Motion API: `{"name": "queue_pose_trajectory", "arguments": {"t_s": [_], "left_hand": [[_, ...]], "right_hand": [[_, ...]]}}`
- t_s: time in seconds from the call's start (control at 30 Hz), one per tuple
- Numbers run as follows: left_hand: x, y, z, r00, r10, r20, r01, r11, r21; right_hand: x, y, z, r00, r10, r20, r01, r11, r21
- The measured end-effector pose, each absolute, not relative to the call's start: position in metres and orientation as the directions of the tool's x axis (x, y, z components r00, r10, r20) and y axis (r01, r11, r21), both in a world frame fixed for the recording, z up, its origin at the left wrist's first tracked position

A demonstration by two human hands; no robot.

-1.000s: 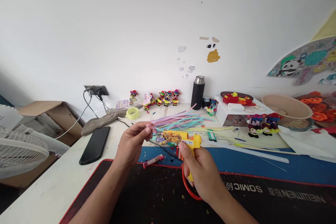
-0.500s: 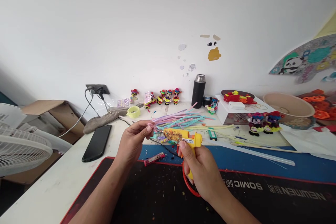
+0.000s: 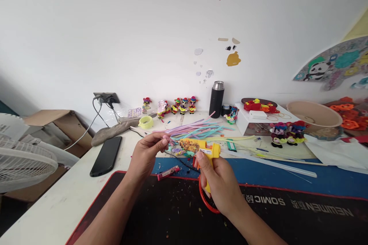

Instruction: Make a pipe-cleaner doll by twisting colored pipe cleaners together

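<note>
My right hand point(image 3: 217, 180) grips a yellow hot glue gun point(image 3: 205, 147) by its handle, the nozzle pointing left; the barrel is crusted with dark and orange bits. Between the thumb and fingers of my left hand point(image 3: 148, 151) is a small pink fuzzy piece point(image 3: 167, 139), mostly covered by the fingertips. The nozzle tip reaches right up to this piece; whether they touch I cannot tell. Below the gun lies a pink tube point(image 3: 168, 173) on the mat's edge. A red ring-shaped handle point(image 3: 207, 204) shows partly behind my right hand.
Pink, purple and turquoise pipe cleaners point(image 3: 198, 128) lie behind my hands. Several small figures point(image 3: 184, 106) stand along the wall near a black thermos point(image 3: 216, 100). A phone point(image 3: 106, 156) and a fan point(image 3: 27, 157) are at the left. A clear glue stick point(image 3: 276, 163) lies at right.
Both hands keep nearly the same pose, with the glue gun still at the pink piece. The view has shifted very slightly.
</note>
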State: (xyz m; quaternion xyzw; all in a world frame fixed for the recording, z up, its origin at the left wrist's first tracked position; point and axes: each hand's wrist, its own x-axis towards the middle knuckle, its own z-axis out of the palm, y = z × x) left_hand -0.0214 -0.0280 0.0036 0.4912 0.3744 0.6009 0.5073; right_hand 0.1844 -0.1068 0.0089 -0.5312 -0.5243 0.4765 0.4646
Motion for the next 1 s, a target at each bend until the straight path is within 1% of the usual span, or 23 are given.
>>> {"name": "queue_pose_trajectory", "arguments": {"t_s": [0.3, 0.5, 0.57, 0.67, 0.77, 0.83, 0.9, 1.0], "left_hand": [[-0.021, -0.026, 0.001, -0.001, 0.977, 0.211, -0.259, -0.204, 0.944], [-0.021, -0.025, 0.003, -0.019, 0.977, 0.211, -0.217, -0.210, 0.953], [-0.022, -0.023, 0.003, -0.065, 0.973, 0.224, -0.218, -0.232, 0.948], [-0.024, -0.016, -0.001, -0.126, 0.972, 0.197, -0.236, -0.222, 0.946], [-0.025, -0.011, -0.008, -0.076, 0.986, 0.149, -0.210, -0.162, 0.964], [-0.025, -0.009, -0.012, -0.037, 0.989, 0.141, -0.196, -0.145, 0.970], [-0.025, -0.010, -0.014, -0.016, 0.990, 0.143, -0.193, -0.144, 0.971], [-0.024, -0.012, -0.013, 0.007, 0.988, 0.155, -0.168, -0.152, 0.974]], "right_hand": [[0.187, -0.102, 0.005, 0.002, 1.000, -0.020, 0.085, -0.020, -0.996], [0.186, -0.103, 0.007, -0.015, 1.000, -0.008, 0.061, -0.007, -0.998], [0.189, -0.100, 0.009, -0.011, 1.000, -0.020, 0.019, -0.020, -1.000], [0.196, -0.091, 0.010, 0.030, 0.999, -0.025, -0.064, -0.023, -0.998], [0.204, -0.082, 0.006, 0.116, 0.993, -0.010, -0.158, 0.009, -0.987], [0.211, -0.080, 0.000, 0.166, 0.985, -0.042, -0.192, -0.009, -0.981], [0.218, -0.084, -0.008, 0.164, 0.980, -0.116, -0.189, -0.084, -0.978], [0.232, -0.097, -0.020, 0.159, 0.969, -0.189, -0.161, -0.163, -0.973]]}}
